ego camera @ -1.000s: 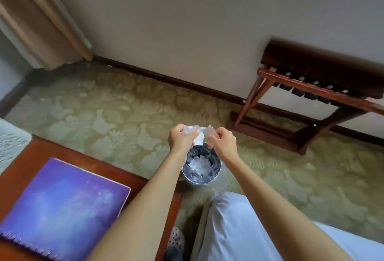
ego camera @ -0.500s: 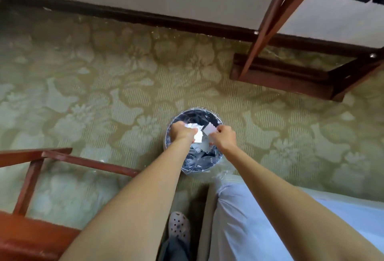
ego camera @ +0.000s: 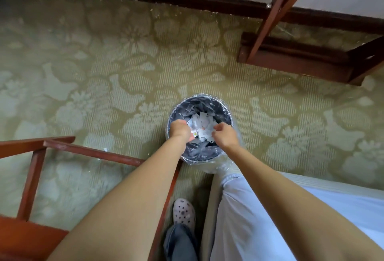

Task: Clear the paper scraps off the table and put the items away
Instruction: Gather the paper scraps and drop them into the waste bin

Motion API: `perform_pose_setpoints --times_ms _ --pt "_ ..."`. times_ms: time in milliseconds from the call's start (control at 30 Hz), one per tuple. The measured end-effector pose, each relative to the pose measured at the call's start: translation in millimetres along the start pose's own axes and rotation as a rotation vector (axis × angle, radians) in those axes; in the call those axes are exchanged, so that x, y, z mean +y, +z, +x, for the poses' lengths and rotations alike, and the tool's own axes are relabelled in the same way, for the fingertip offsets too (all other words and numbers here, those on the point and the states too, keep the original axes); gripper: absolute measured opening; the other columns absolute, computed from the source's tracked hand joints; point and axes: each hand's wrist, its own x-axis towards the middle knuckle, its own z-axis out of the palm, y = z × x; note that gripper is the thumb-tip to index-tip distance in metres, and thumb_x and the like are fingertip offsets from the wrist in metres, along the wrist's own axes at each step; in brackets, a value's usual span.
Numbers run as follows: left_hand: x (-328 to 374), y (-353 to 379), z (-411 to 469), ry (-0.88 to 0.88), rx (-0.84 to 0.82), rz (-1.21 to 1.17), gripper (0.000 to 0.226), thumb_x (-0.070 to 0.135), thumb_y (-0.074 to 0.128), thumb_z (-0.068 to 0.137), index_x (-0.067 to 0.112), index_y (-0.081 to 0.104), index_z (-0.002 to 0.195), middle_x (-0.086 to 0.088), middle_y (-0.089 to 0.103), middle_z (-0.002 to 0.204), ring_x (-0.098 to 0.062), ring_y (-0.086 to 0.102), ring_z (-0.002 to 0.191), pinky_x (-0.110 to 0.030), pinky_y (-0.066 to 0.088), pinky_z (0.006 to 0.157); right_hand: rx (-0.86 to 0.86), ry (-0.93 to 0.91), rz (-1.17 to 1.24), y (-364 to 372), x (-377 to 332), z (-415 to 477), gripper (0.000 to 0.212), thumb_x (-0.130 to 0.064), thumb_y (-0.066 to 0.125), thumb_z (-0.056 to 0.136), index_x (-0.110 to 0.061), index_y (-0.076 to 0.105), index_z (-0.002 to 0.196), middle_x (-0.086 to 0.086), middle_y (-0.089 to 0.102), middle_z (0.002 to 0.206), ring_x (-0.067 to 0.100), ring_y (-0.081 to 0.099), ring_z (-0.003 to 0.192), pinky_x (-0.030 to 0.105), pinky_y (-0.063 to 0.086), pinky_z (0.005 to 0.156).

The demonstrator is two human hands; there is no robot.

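Reaching left hand [ego camera: 180, 130] and right hand [ego camera: 225, 136] over the lined bin [ego camera: 207, 97], above paper scraps [ego camera: 200, 124] inside. Holding nothing in the loosely curled right fingers [ego camera: 217, 127]; cannot tell for the left, turned away.

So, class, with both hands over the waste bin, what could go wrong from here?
1. Paper scraps could flutter past the rim of the waste bin; a white fleck already lies on the carpet.
2. The loose plastic liner bunches below the right hand; snagging it might tip the bin.
3. The left hand is curled, so scraps may stay inside it.
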Motion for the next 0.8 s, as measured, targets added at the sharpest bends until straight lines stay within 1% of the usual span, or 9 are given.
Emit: perform_pose_setpoints --times_ms 133,200,267,333,400,467,533,667,800 --pt "21 -16 -42 0.077 -0.025 0.037 0.039 -0.004 0.031 0.095 0.004 0.050 0.128 -0.017 0.049 0.133 -0.034 0.058 0.109 -0.038 0.054 0.089 0.090 -0.102 -0.042 -19 -30 -37 0.036 -0.003 0.042 0.092 -0.001 0.051 0.127 0.017 0.060 0.123 0.030 0.058 0.109 0.030 0.045 0.084" --pt "35 -28 -65 0.128 -0.006 0.061 0.028 -0.001 0.034 0.095 0.006 0.058 0.108 -0.015 0.057 0.115 -0.036 0.060 0.108 -0.039 0.055 0.085 0.147 -0.177 -0.093 -32 -50 -62 0.035 -0.003 0.042 0.092 -0.001 0.053 0.124 0.016 0.061 0.123 0.030 0.057 0.111 0.029 0.043 0.086" --pt "52 -44 -96 0.226 0.027 0.113 0.027 0.001 0.036 0.093 0.011 0.054 0.075 -0.014 0.058 0.093 -0.032 0.062 0.098 -0.043 0.054 0.088 0.199 -0.266 -0.138 -47 -74 -93 0.032 -0.004 0.042 0.091 -0.001 0.056 0.120 0.016 0.062 0.121 0.030 0.055 0.112 0.031 0.043 0.087" --pt "70 -62 -134 0.356 0.079 0.169 0.032 0.002 0.037 0.091 0.017 0.048 0.065 -0.013 0.056 0.088 -0.027 0.057 0.085 -0.038 0.054 0.084 0.243 -0.367 -0.161 -60 -98 -128 0.029 -0.006 0.042 0.091 -0.001 0.058 0.115 0.016 0.062 0.118 0.031 0.056 0.110 0.033 0.043 0.089" --pt "83 -87 -180 0.491 0.119 0.199 0.031 0.003 0.037 0.090 0.020 0.053 0.069 -0.006 0.055 0.087 -0.024 0.055 0.081 -0.033 0.050 0.077 0.282 -0.474 -0.187 -71 -121 -168 0.027 -0.008 0.043 0.092 -0.003 0.059 0.112 0.014 0.063 0.117 0.030 0.056 0.110 0.037 0.044 0.092" --pt "91 -120 -228 0.607 0.158 0.197 0.025 0.008 0.040 0.092 0.017 0.063 0.090 0.000 0.058 0.090 -0.024 0.061 0.090 -0.034 0.053 0.082 0.318 -0.559 -0.213 -82 -143 -213 0.027 -0.011 0.042 0.093 -0.005 0.060 0.111 0.012 0.062 0.117 0.029 0.056 0.110 0.036 0.042 0.091" --pt "89 -159 -275 0.700 0.235 0.196 0.024 0.011 0.043 0.093 0.014 0.064 0.103 0.002 0.059 0.091 -0.020 0.062 0.095 -0.031 0.050 0.080 0.337 -0.634 -0.244 -88 -163 -263 0.027 -0.012 0.040 0.093 -0.006 0.060 0.111 0.011 0.062 0.117 0.028 0.056 0.109 0.033 0.041 0.088" --pt "55 -247 -360 0.777 0.411 0.149 0.022 0.013 0.047 0.093 0.013 0.064 0.106 -0.001 0.063 0.092 -0.019 0.064 0.092 -0.023 0.044 0.073 0.306 -0.833 -0.266 -77 -192 -373 0.027 -0.010 0.041 0.092 -0.007 0.060 0.111 0.009 0.060 0.116 0.027 0.057 0.105 0.035 0.042 0.089" --pt "-19 -328 -426 0.748 0.590 0.043 0.020 0.010 0.051 0.090 0.010 0.066 0.104 -0.008 0.068 0.093 -0.025 0.066 0.090 -0.027 0.047 0.081 0.201 -1.028 -0.307 -31 -200 -477 0.026 -0.011 0.044 0.092 -0.007 0.059 0.112 0.008 0.059 0.116 0.028 0.058 0.102 0.036 0.044 0.087"
